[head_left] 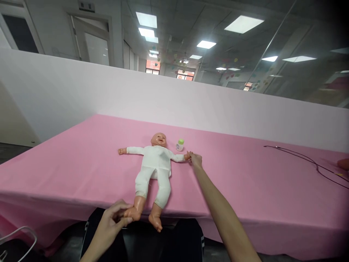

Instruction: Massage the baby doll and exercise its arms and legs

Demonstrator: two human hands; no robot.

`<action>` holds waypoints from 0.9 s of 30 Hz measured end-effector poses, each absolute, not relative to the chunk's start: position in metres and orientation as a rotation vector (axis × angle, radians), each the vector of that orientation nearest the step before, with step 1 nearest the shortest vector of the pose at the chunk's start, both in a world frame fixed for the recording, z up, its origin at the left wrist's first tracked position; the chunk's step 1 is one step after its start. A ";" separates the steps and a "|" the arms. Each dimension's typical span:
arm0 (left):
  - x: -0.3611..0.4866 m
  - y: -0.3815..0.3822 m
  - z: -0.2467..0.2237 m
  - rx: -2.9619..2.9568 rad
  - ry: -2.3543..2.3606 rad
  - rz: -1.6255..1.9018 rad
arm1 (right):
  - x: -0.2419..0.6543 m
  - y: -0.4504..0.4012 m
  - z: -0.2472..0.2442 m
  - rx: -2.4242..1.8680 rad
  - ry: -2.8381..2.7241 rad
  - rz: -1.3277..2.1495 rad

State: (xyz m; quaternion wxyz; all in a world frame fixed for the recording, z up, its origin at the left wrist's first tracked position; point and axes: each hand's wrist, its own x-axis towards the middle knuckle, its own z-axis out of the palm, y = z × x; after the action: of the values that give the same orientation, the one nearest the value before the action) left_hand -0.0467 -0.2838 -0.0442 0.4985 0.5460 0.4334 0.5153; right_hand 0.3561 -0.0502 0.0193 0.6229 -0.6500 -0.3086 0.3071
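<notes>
**Baby doll [154,171] held at foot and hand on a pink-covered table [81,171]**

Head-camera view, looking forward and down. The left grip [110,223] is clamped on the doll's foot [131,214], its fingers [120,208] curled over the foot at the near table edge. The right grip [195,159], at the end of a bare forearm [220,207], is closed, its fingertips [190,154] pinched on the doll's small hand [187,157].

Between the two grips, the doll lies on its back in a white suit [160,160], arms spread and head away from the left grip. Its second foot [155,218] hangs over the table edge just beside the left grip. A small bottle [179,145] with a green cap stands upright beyond and to the left of the right grip, near the doll's head and touching neither grip.

Well to the right of the right grip, a thin black cable [308,163] lies across the table, and a blurred orange object [343,164] sits at the frame edge. A white wire loop [16,242] shows well to the left of the left grip. Beyond both grips, a white partition [136,94] runs along the far table edge.
</notes>
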 end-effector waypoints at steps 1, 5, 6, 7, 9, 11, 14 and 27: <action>-0.047 -0.290 -0.050 1.293 1.068 1.240 | 0.358 -0.054 0.013 -1.505 -0.691 0.709; -0.047 -0.282 -0.042 1.257 1.052 1.272 | 0.352 -0.057 0.023 -1.438 -0.701 0.705; -0.046 -0.271 -0.034 1.274 1.032 1.296 | 0.347 -0.055 0.032 -1.390 -0.742 0.713; -0.044 -0.258 -0.023 1.296 1.007 1.315 | 0.339 -0.053 0.043 -1.331 -0.809 0.724; -0.038 -0.225 -0.003 1.333 0.975 1.353 | 0.318 -0.052 0.060 -1.202 -1.017 0.753; -0.027 -0.187 0.011 1.360 0.950 1.355 | 0.291 -0.058 0.065 -1.148 -1.253 0.758; -0.006 -0.139 0.018 1.353 0.948 1.340 | 0.254 -0.074 0.050 -1.149 -1.577 0.790; -0.044 -0.252 -0.020 1.282 0.887 1.140 | 0.339 -0.045 0.046 -1.422 -0.849 0.694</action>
State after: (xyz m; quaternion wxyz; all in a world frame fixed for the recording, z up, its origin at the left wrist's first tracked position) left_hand -0.0442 -0.2520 -0.0201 0.5688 0.5460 0.3775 0.4856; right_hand 0.3394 -0.0452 0.0461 0.6233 -0.6194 -0.3696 0.3020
